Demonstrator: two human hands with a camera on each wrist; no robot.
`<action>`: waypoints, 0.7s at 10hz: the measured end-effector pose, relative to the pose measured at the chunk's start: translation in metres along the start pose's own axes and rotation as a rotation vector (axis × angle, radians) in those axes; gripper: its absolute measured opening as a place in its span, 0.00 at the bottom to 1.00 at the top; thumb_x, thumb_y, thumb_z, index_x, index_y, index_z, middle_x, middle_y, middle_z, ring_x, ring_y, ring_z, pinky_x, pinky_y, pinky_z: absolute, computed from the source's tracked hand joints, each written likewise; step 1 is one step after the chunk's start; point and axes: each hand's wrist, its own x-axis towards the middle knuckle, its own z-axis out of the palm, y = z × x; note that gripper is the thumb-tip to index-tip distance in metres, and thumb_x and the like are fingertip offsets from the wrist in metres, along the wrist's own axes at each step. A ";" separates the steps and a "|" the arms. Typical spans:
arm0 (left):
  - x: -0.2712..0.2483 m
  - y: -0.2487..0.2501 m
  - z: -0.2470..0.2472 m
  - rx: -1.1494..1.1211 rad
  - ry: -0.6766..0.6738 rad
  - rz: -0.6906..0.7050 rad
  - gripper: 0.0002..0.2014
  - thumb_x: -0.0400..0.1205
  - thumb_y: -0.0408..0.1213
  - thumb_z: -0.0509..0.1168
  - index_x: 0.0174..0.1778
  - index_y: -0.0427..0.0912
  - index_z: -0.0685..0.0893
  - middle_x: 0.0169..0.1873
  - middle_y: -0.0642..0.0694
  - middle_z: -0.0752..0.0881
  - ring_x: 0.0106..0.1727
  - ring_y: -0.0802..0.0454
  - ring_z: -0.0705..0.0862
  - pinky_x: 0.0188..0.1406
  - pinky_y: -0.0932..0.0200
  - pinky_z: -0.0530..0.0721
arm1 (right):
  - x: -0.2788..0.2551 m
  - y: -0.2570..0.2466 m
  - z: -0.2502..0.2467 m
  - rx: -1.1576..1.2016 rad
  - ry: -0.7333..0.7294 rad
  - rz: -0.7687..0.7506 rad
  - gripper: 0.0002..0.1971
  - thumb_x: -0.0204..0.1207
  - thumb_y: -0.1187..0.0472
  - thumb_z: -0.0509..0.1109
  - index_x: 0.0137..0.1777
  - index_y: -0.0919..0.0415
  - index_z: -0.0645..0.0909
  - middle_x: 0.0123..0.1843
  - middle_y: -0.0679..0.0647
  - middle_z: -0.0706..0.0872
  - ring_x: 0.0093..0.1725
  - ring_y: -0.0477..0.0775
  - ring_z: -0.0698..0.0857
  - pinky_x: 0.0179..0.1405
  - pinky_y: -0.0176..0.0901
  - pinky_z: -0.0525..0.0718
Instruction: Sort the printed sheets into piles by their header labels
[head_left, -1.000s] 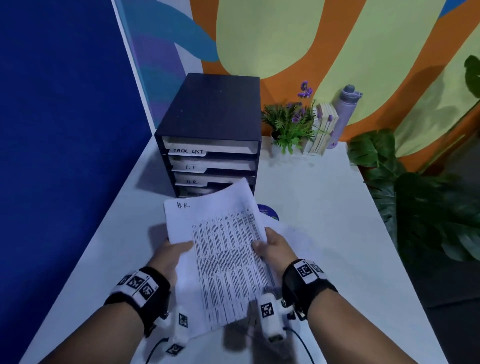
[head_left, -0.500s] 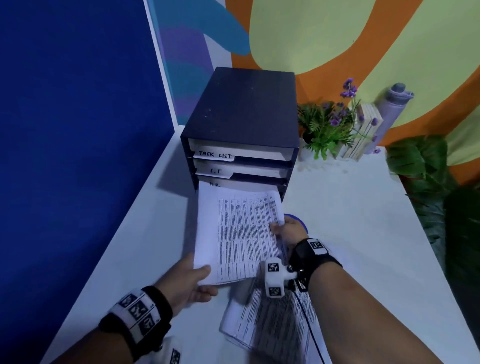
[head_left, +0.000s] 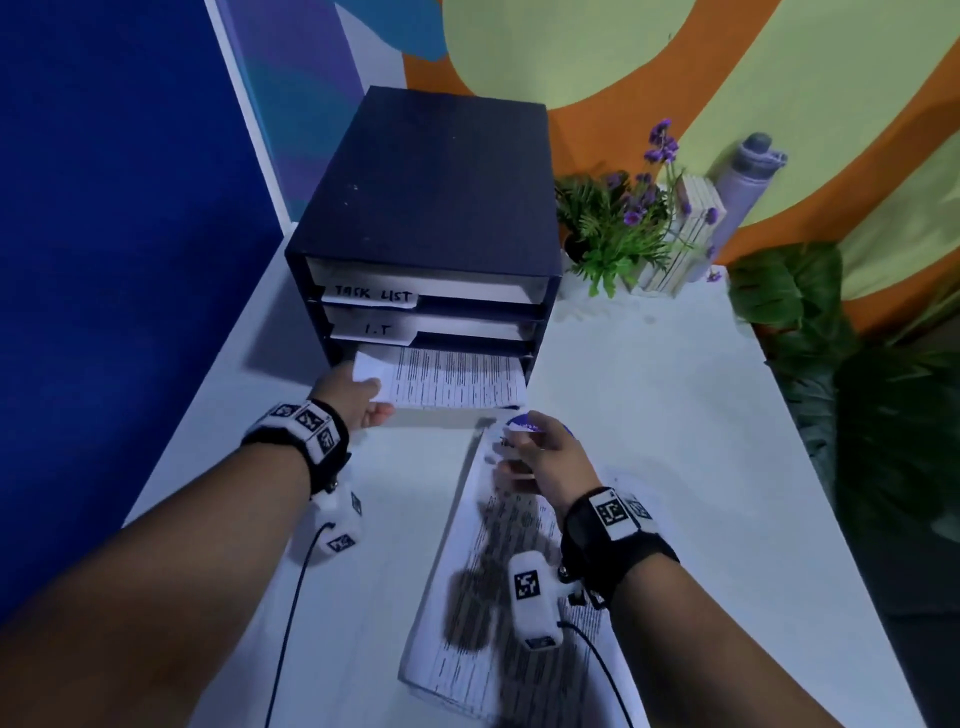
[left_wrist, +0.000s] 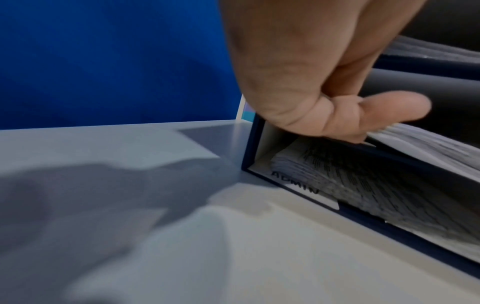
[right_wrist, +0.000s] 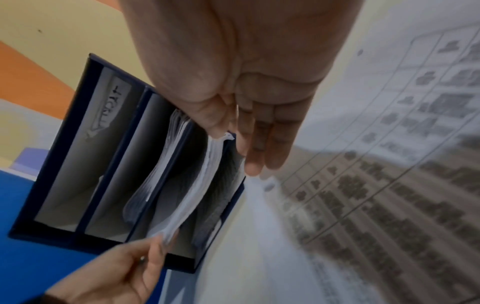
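Left hand (head_left: 358, 397) pinching a printed sheet (head_left: 457, 384), half inside the organizer (head_left: 431, 228) at the table's (head_left: 649, 395) far-left corner. Right hand (head_left: 540, 457) relaxed, fingers straight, over the stack (head_left: 498, 597) near the front edge.

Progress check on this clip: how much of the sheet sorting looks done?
Done: the organizer already has paper in its slots. In hand: the left hand pushes a printed sheet into the third slot, under I.T. Left: the stack on the table, under the open right hand.
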 end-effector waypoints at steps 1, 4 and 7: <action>0.012 0.016 0.011 -0.076 0.031 -0.042 0.24 0.89 0.29 0.54 0.82 0.33 0.59 0.67 0.26 0.77 0.51 0.39 0.88 0.34 0.60 0.88 | -0.008 0.010 -0.018 -0.141 0.046 -0.024 0.13 0.84 0.62 0.63 0.67 0.54 0.75 0.57 0.54 0.86 0.39 0.53 0.89 0.36 0.44 0.85; 0.020 0.009 0.019 0.170 0.197 0.136 0.16 0.80 0.32 0.70 0.34 0.50 0.70 0.40 0.48 0.79 0.39 0.55 0.80 0.42 0.68 0.79 | -0.025 0.042 -0.074 -0.227 0.228 -0.038 0.11 0.80 0.68 0.64 0.50 0.51 0.82 0.52 0.56 0.87 0.43 0.52 0.87 0.41 0.39 0.85; -0.085 -0.069 0.067 0.468 -0.064 0.027 0.12 0.84 0.34 0.57 0.62 0.41 0.78 0.58 0.36 0.81 0.59 0.39 0.81 0.63 0.47 0.79 | -0.048 0.069 -0.103 -0.647 0.537 0.100 0.20 0.83 0.56 0.62 0.73 0.57 0.74 0.71 0.66 0.72 0.69 0.70 0.74 0.69 0.56 0.72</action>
